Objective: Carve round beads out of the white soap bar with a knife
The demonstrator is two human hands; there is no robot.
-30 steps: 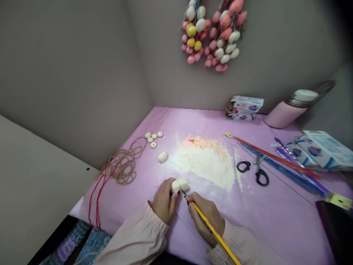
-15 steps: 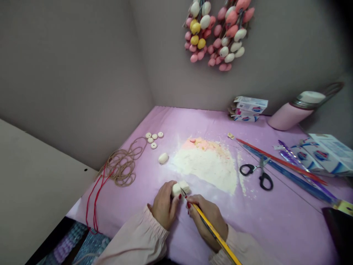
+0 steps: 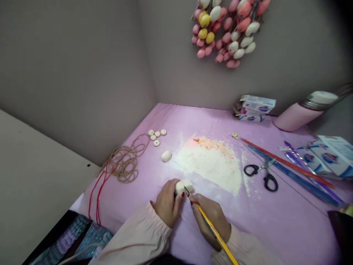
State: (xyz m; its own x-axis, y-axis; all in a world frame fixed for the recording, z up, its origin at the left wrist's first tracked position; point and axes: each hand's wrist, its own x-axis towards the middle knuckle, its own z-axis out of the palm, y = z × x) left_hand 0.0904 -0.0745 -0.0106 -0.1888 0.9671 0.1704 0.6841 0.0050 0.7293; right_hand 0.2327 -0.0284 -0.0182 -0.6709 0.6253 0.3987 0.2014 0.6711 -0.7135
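Observation:
My left hand (image 3: 167,203) is closed around the left side of a white carved block (image 3: 188,184), near the front of the table. The block has a rounded left part and a squarer right part. My right hand (image 3: 211,218) grips a yellow-handled carving knife (image 3: 216,233), its thin metal tip touching the block at the groove between the two parts. Behind the block lies a wide heap of white shavings (image 3: 212,165) with pink crumbs along its far edge. A smooth white oval piece (image 3: 166,156) rests left of the heap.
Tan cord (image 3: 124,163) and red string (image 3: 98,200) lie left, near small white beads (image 3: 157,134). To the right are black-handled scissors (image 3: 264,173), long red and blue strips (image 3: 292,163), boxes (image 3: 257,104) and a pink bottle (image 3: 296,116). Coloured oval clusters (image 3: 244,35) hang on the wall.
The view has shifted slightly, so most things appear a little farther right. Both hands keep their hold, with the knife tip still at the block's groove.

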